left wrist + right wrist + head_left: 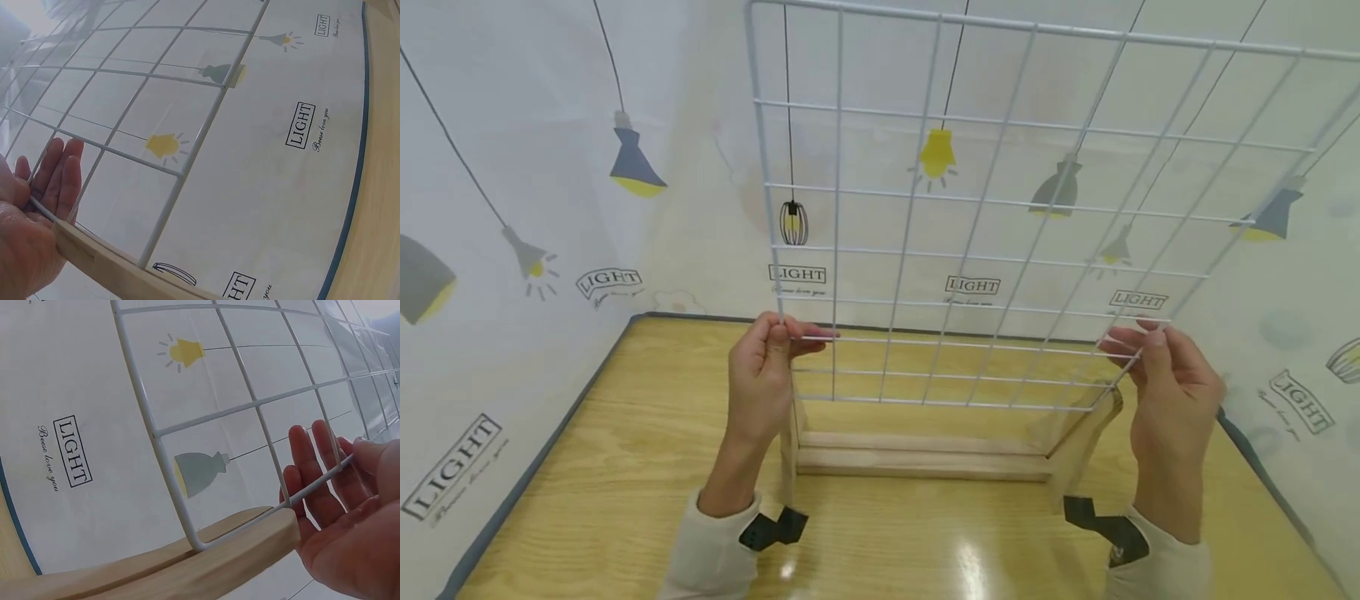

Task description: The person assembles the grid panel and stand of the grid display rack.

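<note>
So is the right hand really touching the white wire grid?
Touching: the right wrist view shows the right hand pinching the white wire grid by its edge.

The table has a glossy, yellowish wood-grain top. A pale wooden stand rests on it, between the left and right edges and in from the far edge, lengthwise roughly along that edge; its feet seem flat, though blurred.

Head view: bright, diffuse; white glare spots on tabletop | Left wrist: greyer, glow upper left, wire grid hazy nearby | Right wrist: glow upper right; tabletop edge bowed
</note>
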Action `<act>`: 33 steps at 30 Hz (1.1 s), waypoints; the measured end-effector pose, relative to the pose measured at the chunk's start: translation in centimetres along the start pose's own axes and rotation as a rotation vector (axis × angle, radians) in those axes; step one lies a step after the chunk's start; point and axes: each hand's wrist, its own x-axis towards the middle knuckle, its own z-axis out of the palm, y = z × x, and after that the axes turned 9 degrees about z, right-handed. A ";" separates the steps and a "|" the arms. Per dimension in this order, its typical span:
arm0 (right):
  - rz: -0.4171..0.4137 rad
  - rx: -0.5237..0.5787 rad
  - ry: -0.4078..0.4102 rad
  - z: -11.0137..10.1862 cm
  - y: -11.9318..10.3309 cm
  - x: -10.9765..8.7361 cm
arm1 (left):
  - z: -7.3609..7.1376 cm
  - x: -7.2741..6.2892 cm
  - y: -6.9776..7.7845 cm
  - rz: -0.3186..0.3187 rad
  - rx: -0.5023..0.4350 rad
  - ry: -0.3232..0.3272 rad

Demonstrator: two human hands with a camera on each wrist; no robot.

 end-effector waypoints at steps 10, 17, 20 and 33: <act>0.017 0.193 -0.045 0.1 0.8 0.0 | -0.4 -0.1 -0.3 0.016 -0.009 -0.018; 0.089 0.307 -0.047 0.1 0.6 -0.1 | -0.6 -0.4 -0.5 0.034 -0.022 -0.025; 0.091 0.326 -0.073 0.2 0.6 0.0 | -0.7 -0.3 -0.5 0.041 -0.022 -0.028; 0.102 0.313 -0.056 0.0 0.7 0.2 | -0.5 0.0 -0.4 0.021 -0.018 -0.039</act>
